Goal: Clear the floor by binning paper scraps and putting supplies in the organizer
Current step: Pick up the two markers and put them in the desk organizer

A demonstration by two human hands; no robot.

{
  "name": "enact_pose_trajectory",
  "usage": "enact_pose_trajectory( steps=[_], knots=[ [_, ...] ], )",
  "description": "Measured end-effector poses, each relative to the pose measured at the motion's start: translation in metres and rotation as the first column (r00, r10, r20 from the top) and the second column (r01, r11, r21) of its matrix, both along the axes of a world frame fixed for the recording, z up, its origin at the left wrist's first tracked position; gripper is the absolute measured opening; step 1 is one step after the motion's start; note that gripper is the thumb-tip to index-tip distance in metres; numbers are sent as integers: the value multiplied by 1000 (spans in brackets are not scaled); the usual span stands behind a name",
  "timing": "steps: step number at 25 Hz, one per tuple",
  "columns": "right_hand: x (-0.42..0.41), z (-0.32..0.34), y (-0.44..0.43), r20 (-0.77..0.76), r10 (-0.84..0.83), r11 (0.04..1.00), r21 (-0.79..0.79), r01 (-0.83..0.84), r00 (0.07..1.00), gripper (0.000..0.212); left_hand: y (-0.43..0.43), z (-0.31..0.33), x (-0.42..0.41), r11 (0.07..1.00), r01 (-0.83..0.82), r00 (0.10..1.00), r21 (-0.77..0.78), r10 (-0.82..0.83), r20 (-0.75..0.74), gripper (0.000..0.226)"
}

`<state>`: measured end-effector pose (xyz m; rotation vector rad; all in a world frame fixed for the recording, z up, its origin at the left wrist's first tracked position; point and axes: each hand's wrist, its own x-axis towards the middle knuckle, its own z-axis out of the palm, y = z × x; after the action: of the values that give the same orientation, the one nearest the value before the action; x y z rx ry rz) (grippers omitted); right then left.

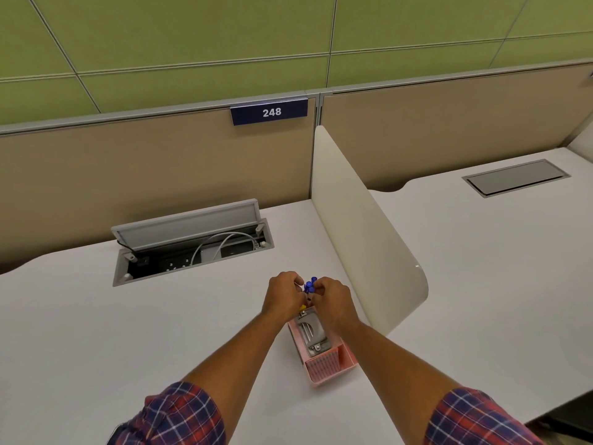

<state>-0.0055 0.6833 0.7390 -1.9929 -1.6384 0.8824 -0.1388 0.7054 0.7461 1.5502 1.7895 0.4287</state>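
A pink organizer [348,358] stands on the white desk [134,332] beside the divider. A grey metal hole punch [313,334] lies in its middle compartment. Its near compartment holds a pink ribbed item [324,367]. Over the far end, my left hand [284,297] and my right hand [332,298] meet around a small bunch of blue-capped pens [310,285], held upright. A yellow bit [302,307] shows just below my left hand. The far compartment is hidden behind my hands.
An open cable box [192,252] with sockets and a white cable is sunk into the desk at the back left. A cream divider [362,232] rises right of the organizer. The neighbouring desk has a closed cable hatch [515,176]. A blue sign [269,111] reads 248.
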Motion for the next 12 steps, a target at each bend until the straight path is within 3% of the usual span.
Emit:
enact_pose_trajectory(
  steps=[12],
  knots=[
    [53, 19, -80, -80, 3, 1000, 31, -1, 997, 10, -86, 32, 15, 986, -124, 992, 112, 123, 17, 7]
  ],
)
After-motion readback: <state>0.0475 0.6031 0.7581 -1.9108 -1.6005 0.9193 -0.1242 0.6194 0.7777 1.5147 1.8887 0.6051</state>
